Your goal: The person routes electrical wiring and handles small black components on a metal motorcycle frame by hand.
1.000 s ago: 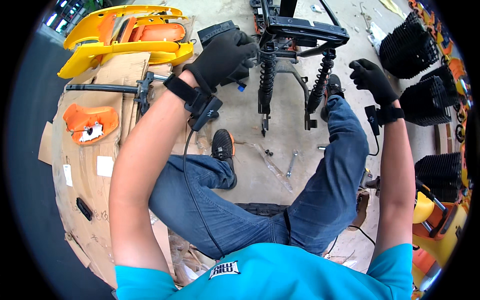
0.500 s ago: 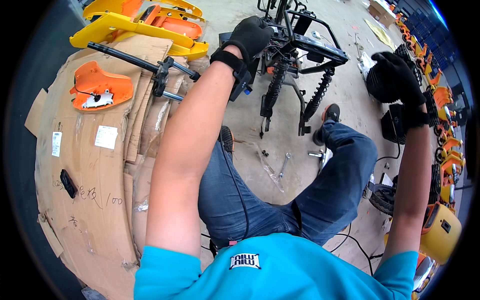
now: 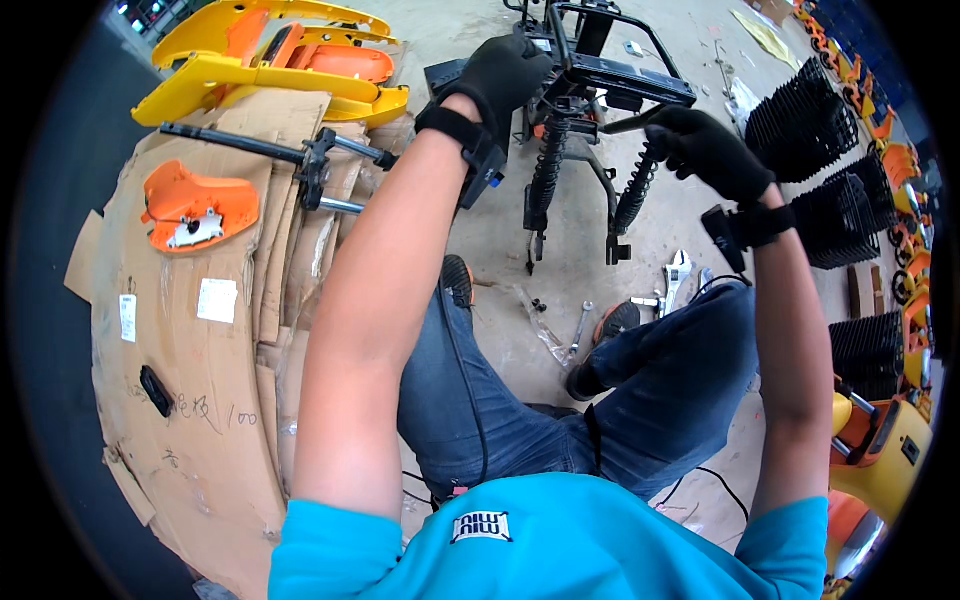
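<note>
A black metal vehicle frame [image 3: 625, 80] stands ahead of me, with coil-spring shock absorbers [image 3: 549, 178] hanging from it. My left hand [image 3: 505, 72], in a black glove, is closed on the frame's upper left side; its fingertips are partly hidden. At the frame's right side is my right hand [image 3: 712, 152], also gloved, its fingers curled over the upper end of the right shock absorber [image 3: 633, 196]. Whatever those fingers may hold is hidden. Both wrists carry a strapped black device. On the floor below lie a spanner [image 3: 581, 328] and an adjustable wrench [image 3: 678, 275].
At left, stacked cardboard [image 3: 190, 400] bears an orange shell part [image 3: 200, 205], a front fork [image 3: 318, 170] and a small black object [image 3: 156, 390]. Yellow body panels [image 3: 270, 75] lie behind. Black baskets [image 3: 800, 120] and a row of yellow-orange parts line the right. Cables run past my legs.
My right hand has swung left from beside the black baskets to the frame's right side. My right foot has drawn back, showing the adjustable wrench. The left hand stays on the frame.
</note>
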Demonstrator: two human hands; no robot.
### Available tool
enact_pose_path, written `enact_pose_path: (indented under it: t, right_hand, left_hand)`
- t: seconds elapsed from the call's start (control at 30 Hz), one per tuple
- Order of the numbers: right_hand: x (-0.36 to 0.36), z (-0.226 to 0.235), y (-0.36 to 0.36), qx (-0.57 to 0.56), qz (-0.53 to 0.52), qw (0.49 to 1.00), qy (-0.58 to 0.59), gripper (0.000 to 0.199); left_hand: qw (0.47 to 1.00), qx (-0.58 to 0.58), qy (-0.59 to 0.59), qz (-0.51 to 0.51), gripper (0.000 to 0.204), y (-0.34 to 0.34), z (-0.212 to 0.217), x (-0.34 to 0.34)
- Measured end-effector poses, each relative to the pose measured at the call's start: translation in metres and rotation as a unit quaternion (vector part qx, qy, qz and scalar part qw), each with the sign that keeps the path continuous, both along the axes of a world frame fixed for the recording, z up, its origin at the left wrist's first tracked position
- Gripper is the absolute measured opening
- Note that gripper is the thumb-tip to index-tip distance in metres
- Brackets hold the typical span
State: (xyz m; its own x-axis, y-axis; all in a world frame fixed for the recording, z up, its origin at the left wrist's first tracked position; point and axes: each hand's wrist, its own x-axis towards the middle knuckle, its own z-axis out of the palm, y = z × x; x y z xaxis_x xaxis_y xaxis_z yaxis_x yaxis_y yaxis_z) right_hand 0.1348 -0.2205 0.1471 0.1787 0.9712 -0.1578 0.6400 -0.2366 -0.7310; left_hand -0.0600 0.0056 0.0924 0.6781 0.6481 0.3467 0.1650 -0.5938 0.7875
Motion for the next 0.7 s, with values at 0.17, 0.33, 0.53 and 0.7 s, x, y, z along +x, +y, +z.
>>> enact_pose_path:
  t: [0.17,0.33,0.53,0.7]
  right_hand:
    - [0.014,-0.055,0.006,0.003,-0.014,0.999,-0.037,0.026]
    - [0.035,-0.094,0.006,-0.059,0.067,0.987,-0.137,0.034]
    - [0.045,-0.102,0.015,-0.006,0.062,0.992,-0.112,0.031]
    - [0.041,-0.103,0.021,-0.013,0.104,0.982,-0.154,0.034]
  left_hand:
    - [0.997,0.004,0.072,-0.031,0.026,-0.021,-0.006,0.007]
    - [0.988,0.071,0.116,-0.077,0.027,-0.039,-0.016,0.008]
    - [0.979,-0.016,0.192,-0.062,0.02,-0.064,-0.023,0.03]
    - [0.971,0.124,0.191,-0.077,0.016,-0.058,-0.056,0.042]
